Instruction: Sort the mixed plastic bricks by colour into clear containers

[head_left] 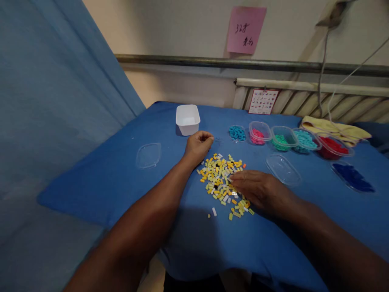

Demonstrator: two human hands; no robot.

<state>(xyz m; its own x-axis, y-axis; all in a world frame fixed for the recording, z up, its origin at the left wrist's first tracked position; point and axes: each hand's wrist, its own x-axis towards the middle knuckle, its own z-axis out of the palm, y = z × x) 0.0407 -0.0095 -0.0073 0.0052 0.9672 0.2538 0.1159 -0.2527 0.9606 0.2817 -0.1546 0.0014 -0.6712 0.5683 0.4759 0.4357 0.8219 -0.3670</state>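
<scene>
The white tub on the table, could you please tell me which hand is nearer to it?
Left. The left hand is just in front of the white tub, slightly rightward; the right hand is farther, at the brick pile.

Blue-covered table (121,186), loose, mostly yellow pieces (219,172), white tub (189,130), clear lids (148,155), clear containers (285,130), yellow cloth (340,129)

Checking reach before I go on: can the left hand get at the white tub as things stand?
Probably yes: the left hand is close by the white tub, whose top is open, and nothing visible stands between them.
</scene>
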